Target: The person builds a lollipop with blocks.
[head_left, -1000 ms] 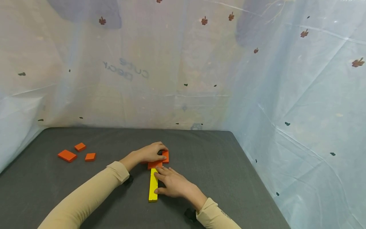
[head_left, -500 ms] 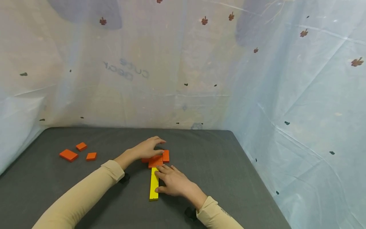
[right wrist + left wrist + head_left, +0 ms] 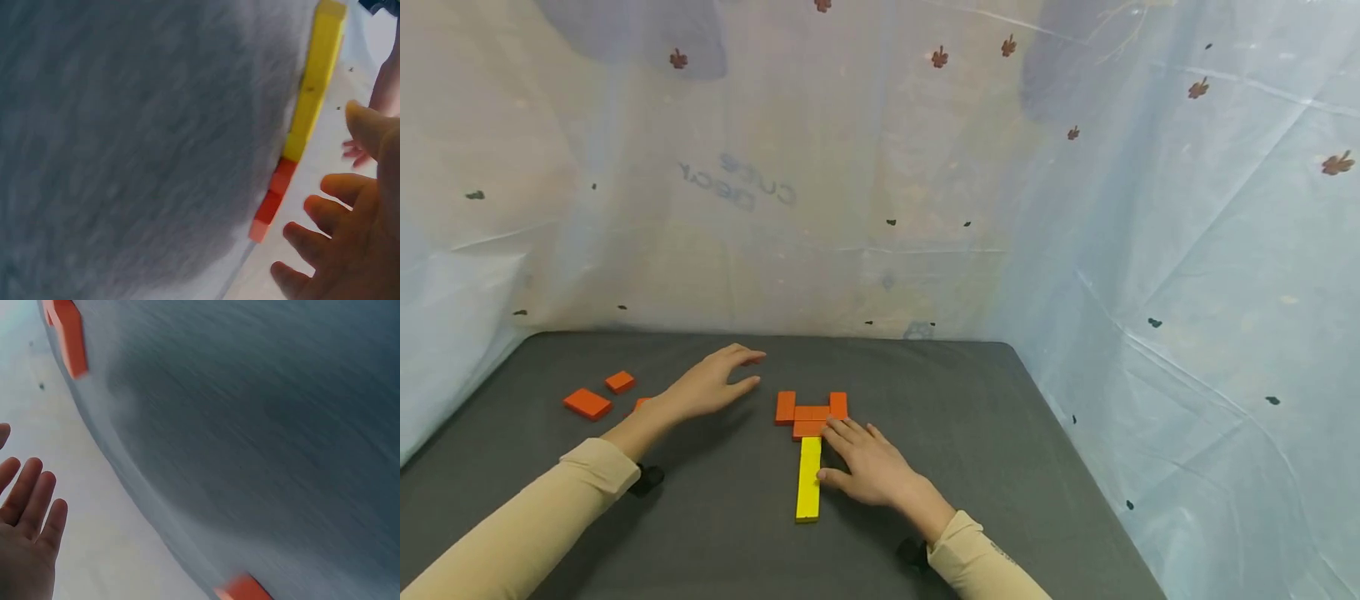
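On the grey table, several flat orange blocks (image 3: 807,429) lie against one another, two of them jutting up at the sides. Below them a long yellow strip (image 3: 808,492) runs toward the front; in the right wrist view a faint seam crosses it. My right hand (image 3: 872,462) spreads its fingers beside this shape, thumb at the strip's right edge; whether it touches, I cannot tell. My left hand (image 3: 711,383) is in the air left of the shape, fingers extended and holding nothing. It is also visible, palm showing, in the left wrist view (image 3: 28,537).
At the back left lie a larger loose orange block (image 3: 587,403) and a smaller one (image 3: 620,382). A third orange block (image 3: 642,402) is partly hidden by my left forearm. A translucent plastic sheet (image 3: 820,275) hangs behind the table and along its right side.
My left hand has let go of the orange blocks and moved left, uncovering them. My right hand has shifted slightly right, its thumb drawing back toward the yellow strip's edge.
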`<state>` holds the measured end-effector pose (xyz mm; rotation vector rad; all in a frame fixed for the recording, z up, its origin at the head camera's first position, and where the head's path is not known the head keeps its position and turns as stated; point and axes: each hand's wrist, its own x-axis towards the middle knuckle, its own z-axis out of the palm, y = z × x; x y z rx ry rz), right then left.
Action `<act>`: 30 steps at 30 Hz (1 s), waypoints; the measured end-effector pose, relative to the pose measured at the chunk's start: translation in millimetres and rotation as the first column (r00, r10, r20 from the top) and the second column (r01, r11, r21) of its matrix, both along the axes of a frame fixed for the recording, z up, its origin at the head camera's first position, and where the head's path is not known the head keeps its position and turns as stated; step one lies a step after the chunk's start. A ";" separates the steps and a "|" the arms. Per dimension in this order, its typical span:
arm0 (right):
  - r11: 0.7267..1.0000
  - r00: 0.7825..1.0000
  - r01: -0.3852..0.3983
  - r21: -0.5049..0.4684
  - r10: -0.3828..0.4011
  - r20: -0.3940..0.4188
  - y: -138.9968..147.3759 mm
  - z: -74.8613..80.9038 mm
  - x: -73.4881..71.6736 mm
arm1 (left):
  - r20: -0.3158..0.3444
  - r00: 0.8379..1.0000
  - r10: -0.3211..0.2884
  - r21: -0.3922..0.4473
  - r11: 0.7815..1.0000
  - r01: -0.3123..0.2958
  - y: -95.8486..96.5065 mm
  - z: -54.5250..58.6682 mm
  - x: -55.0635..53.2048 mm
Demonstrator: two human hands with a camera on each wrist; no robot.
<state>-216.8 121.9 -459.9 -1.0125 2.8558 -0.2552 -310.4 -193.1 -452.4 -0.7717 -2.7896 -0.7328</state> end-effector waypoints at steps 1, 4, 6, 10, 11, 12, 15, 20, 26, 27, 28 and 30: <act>1.000 1.000 -0.001 -0.003 0.001 -0.008 1.7 -1.0 -1.7 | -0.004 1.000 0.013 -0.005 1.000 -0.013 -8.2 -0.8 2.3; 1.000 1.000 -0.005 -0.026 0.005 -0.005 4.9 -2.8 -5.7 | -0.028 0.998 0.048 -0.023 0.999 -0.049 -32.4 -5.8 8.9; 0.999 1.000 -0.012 -0.035 0.012 0.007 5.8 -3.2 -7.8 | -0.040 0.997 0.068 -0.027 0.997 -0.069 -47.4 -9.1 14.3; 0.999 0.999 -0.025 -0.034 0.027 0.039 5.3 -3.6 -11.4 | -0.072 0.994 0.087 -0.035 0.995 -0.089 -74.6 -13.9 23.9; 0.999 0.999 -0.029 -0.029 0.030 0.044 5.0 -3.8 -12.1 | -0.078 0.993 0.091 -0.042 0.995 -0.094 -80.5 -14.6 26.1; 0.999 0.998 -0.031 -0.022 0.032 0.050 4.9 -3.7 -12.5 | -0.085 0.992 0.092 -0.052 0.994 -0.096 -86.1 -15.2 28.0; 0.999 0.997 -0.040 0.003 0.040 0.060 4.6 -3.7 -13.1 | -0.092 0.991 0.095 -0.086 0.991 -0.103 -100.8 -16.1 33.0; 0.998 0.997 -0.054 0.040 0.051 0.064 3.2 -5.1 -13.3 | -0.069 0.994 0.086 -0.146 0.985 -0.096 -118.1 -18.4 36.9; 0.996 0.995 -0.067 0.058 0.062 0.081 0.0 -8.3 -13.8 | -0.064 0.994 0.089 -0.166 0.981 -0.098 -129.3 -20.3 44.7; 0.996 0.995 -0.068 0.059 0.063 0.080 -0.5 -8.6 -13.9 | -0.064 0.994 0.092 -0.164 0.981 -0.102 -130.7 -20.8 45.8; 0.996 0.995 -0.070 0.060 0.065 0.079 -0.9 -8.8 -14.0 | -0.062 0.993 0.096 -0.162 0.981 -0.105 -132.1 -21.2 46.8; 0.995 0.995 -0.074 0.060 0.069 0.078 -1.8 -9.5 -14.5 | -0.053 0.993 0.101 -0.160 0.981 -0.108 -135.1 -22.4 48.3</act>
